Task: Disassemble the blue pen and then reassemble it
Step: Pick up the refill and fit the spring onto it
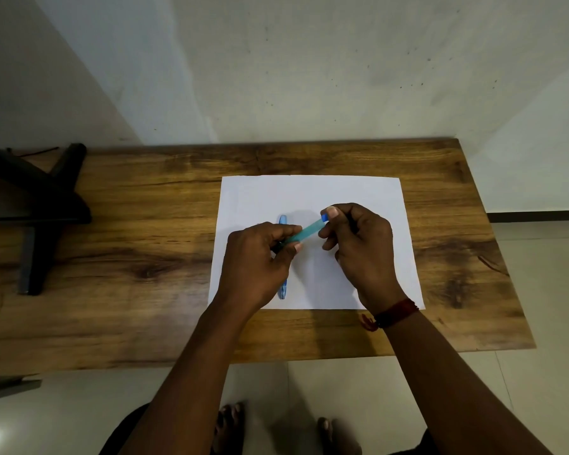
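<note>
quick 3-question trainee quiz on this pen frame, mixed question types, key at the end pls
1. True or false: the teal pen barrel is held by both the left hand and the right hand.
2. Multiple choice: the second blue pen piece lies on A) bare wood of the table, B) the white paper sheet, C) the floor.
3. Short answer: which wrist wears the red thread band?

Key: 1 true; 2 B; 3 the right wrist.
</note>
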